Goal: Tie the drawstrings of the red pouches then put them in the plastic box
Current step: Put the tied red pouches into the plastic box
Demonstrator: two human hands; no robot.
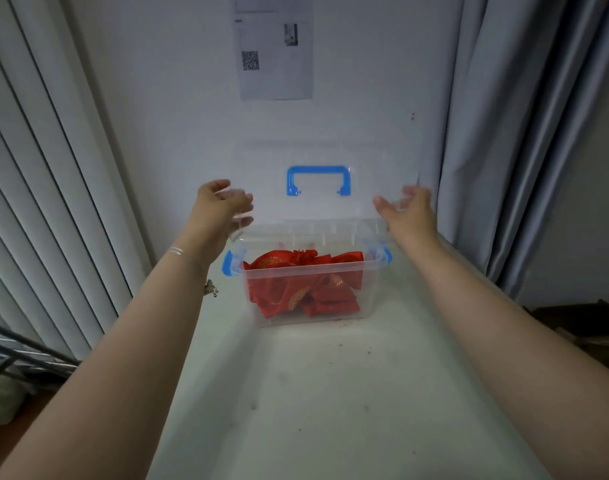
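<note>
A clear plastic box [362, 292] with blue side latches stands at the far end of the white table [330, 393], against the wall. Several red pouches [303, 289] with gold print lie piled inside it. Its transparent lid [317, 209] with a blue handle [318, 180] stands upright behind the box, leaning toward the wall. My left hand [218, 206] holds the lid's left edge, fingers curled round it. My right hand [408, 211] holds the lid's right edge, its fingers partly seen through the plastic.
Grey curtains hang on both sides [524, 133]. A printed sheet with a QR code [273, 46] is stuck on the wall above. A metal rack [22, 355] sits low on the left, and a dark box [580, 327] on the right.
</note>
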